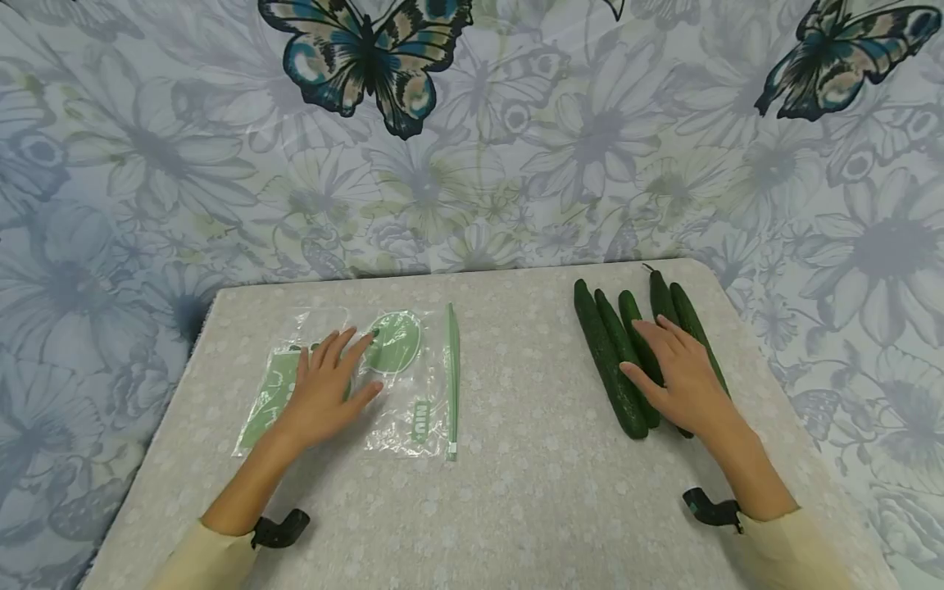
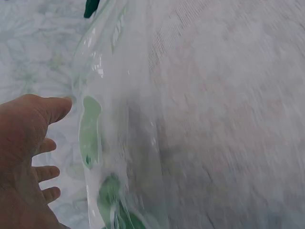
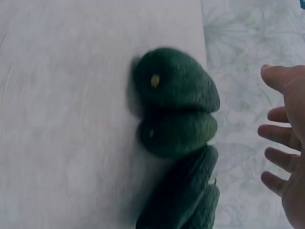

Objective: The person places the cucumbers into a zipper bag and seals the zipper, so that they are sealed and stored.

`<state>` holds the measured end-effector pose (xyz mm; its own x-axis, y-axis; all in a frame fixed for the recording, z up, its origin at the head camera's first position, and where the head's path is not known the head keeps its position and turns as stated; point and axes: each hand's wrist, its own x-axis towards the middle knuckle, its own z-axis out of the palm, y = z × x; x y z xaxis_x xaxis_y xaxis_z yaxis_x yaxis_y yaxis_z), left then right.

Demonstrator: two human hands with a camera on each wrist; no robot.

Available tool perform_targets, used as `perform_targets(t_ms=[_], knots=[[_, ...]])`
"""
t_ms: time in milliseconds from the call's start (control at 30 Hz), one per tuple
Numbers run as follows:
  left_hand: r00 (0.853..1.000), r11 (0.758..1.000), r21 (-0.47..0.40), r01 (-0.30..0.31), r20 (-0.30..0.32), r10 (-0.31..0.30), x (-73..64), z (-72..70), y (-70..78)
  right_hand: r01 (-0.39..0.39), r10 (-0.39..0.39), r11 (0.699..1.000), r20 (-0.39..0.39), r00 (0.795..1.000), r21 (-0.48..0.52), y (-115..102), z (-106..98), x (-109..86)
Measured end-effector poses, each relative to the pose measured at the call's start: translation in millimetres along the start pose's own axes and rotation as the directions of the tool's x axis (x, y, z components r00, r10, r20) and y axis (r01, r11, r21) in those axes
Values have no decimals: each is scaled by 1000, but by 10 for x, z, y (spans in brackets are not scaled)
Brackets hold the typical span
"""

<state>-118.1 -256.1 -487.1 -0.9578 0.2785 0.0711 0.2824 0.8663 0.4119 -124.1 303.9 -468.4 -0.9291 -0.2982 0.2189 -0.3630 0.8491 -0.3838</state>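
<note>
A clear zip bag with green printing lies flat on the left part of the table, its green zip strip facing right. Over it is my left hand, fingers spread and holding nothing; the left wrist view shows the thumb and fingers apart from the plastic. Several dark green cucumbers lie side by side at the right. My right hand is above them with fingers extended, covering parts of some. In the right wrist view, this hand appears clear of the cucumbers, gripping none.
A pale patterned cloth covers the table. Behind the far edge hangs a floral curtain with butterfly prints. A black wrist camera mount is on the left wrist, another mount on the right.
</note>
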Motion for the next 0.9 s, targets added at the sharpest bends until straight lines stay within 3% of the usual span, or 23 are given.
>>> perform_targets(t_ms=[167,500,667,900], knots=[[997,999,-20,-43,-64,42,118,88,163,7,-8,998,11,1000,62,-149,87,99],[992,994,-92,-60,-120,49,354,348,584,68,-77,989,64,995,129,-458,338,314],[990,995,-91,-50,-134,38,460,468,806,65,-88,977,108,990,202,-654,475,434],[989,999,-40,-7,-150,1,552,601,979,76,-117,967,160,980,244,-921,678,576]])
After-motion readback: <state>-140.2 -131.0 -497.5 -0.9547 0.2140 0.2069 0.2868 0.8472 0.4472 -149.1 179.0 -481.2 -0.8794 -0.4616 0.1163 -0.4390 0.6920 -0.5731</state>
